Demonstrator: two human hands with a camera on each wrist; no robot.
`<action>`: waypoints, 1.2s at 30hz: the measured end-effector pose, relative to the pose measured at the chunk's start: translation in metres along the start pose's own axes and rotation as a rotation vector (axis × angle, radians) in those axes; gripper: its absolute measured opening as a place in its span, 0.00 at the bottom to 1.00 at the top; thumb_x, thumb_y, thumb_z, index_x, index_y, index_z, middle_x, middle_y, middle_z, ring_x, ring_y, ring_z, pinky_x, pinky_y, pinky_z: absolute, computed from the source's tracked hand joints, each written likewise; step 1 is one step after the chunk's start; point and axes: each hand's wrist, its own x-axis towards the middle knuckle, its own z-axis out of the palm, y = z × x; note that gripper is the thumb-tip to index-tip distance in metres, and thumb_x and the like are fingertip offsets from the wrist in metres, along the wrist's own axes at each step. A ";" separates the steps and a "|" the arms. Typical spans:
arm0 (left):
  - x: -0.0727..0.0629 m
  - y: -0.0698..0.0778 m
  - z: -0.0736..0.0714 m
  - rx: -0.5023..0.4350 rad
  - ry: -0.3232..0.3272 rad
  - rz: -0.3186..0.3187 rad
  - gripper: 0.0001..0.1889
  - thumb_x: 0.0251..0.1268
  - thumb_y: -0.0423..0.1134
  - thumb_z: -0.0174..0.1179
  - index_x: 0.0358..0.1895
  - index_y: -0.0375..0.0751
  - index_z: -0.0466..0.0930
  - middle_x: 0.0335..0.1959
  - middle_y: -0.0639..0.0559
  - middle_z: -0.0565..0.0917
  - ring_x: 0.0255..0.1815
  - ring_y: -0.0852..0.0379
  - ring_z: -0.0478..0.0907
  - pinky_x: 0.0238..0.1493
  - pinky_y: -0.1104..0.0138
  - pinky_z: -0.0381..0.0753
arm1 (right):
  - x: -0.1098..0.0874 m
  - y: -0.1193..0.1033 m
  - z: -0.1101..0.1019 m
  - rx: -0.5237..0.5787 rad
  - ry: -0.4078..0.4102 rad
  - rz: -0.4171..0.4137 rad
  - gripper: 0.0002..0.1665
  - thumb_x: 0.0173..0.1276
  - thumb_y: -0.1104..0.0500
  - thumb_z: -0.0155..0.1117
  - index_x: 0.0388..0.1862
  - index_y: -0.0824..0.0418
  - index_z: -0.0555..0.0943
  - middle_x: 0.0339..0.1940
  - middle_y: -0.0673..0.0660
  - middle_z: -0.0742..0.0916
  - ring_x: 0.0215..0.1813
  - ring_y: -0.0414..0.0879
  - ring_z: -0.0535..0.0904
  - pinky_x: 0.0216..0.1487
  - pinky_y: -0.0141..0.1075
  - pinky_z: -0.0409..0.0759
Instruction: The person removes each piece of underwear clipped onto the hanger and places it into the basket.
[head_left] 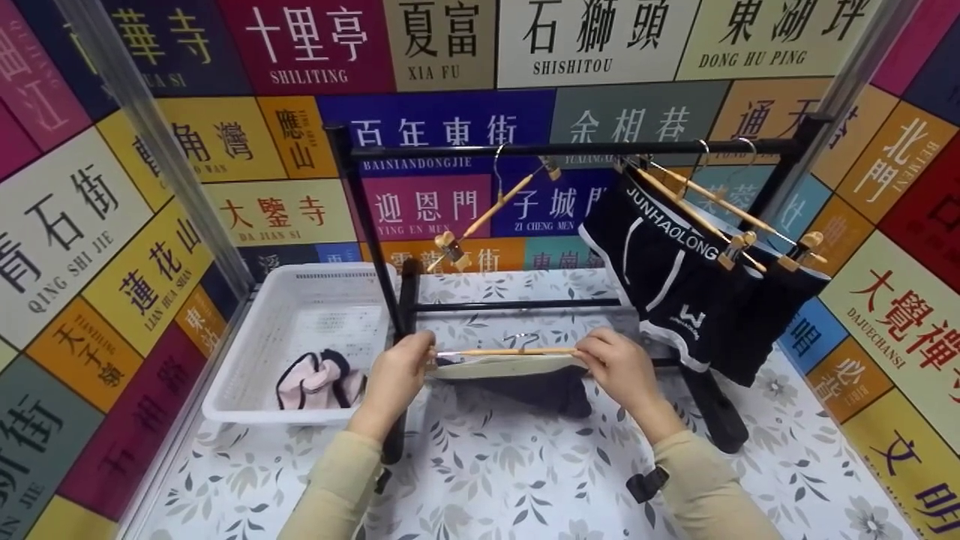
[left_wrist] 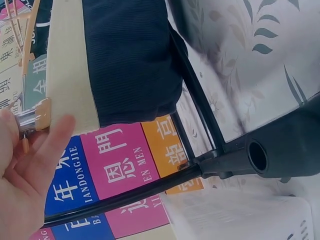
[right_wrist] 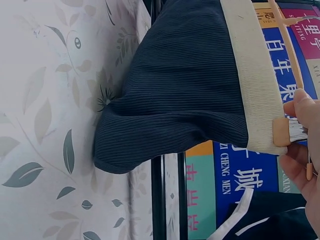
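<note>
Dark ribbed underpants (head_left: 517, 394) with a cream waistband (head_left: 510, 366) hang from a wooden clip hanger (head_left: 517, 351) in front of the rack. My left hand (head_left: 397, 379) holds the hanger's left end; in the left wrist view its thumb and fingers are around the clip (left_wrist: 37, 115) at the waistband's corner. At the other end, my right hand (head_left: 619, 367) grips the hanger, and the right wrist view has its fingers about the second clip (right_wrist: 285, 131). Both clips sit over the waistband's edge.
A black rack (head_left: 555, 148) stands ahead, bearing a bare clip hanger (head_left: 491, 208) and black boxer briefs (head_left: 652, 262) on hangers at the right. To the left, a white plastic basket (head_left: 225, 382) contains a pink garment with black trim (head_left: 319, 381). Floral cloth (head_left: 510, 480) covers the table.
</note>
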 end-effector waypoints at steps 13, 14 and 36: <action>-0.001 0.000 -0.003 0.019 -0.058 -0.042 0.07 0.66 0.34 0.62 0.42 0.41 0.74 0.33 0.47 0.82 0.28 0.44 0.82 0.30 0.54 0.83 | -0.001 0.000 0.001 -0.020 -0.020 0.021 0.07 0.55 0.59 0.77 0.31 0.56 0.85 0.34 0.51 0.84 0.30 0.48 0.81 0.30 0.42 0.79; -0.001 0.000 -0.002 0.021 -0.048 -0.037 0.07 0.66 0.34 0.63 0.42 0.41 0.74 0.33 0.47 0.82 0.28 0.44 0.82 0.30 0.54 0.83 | -0.001 0.000 0.001 -0.022 -0.020 0.020 0.07 0.55 0.59 0.77 0.31 0.56 0.85 0.34 0.51 0.84 0.30 0.48 0.81 0.30 0.42 0.79; 0.010 0.001 -0.015 0.121 0.210 0.269 0.04 0.62 0.34 0.64 0.37 0.39 0.79 0.26 0.48 0.83 0.23 0.48 0.80 0.22 0.59 0.80 | 0.003 0.000 -0.001 0.032 0.032 0.017 0.07 0.55 0.61 0.77 0.32 0.57 0.86 0.33 0.51 0.85 0.32 0.48 0.81 0.32 0.41 0.78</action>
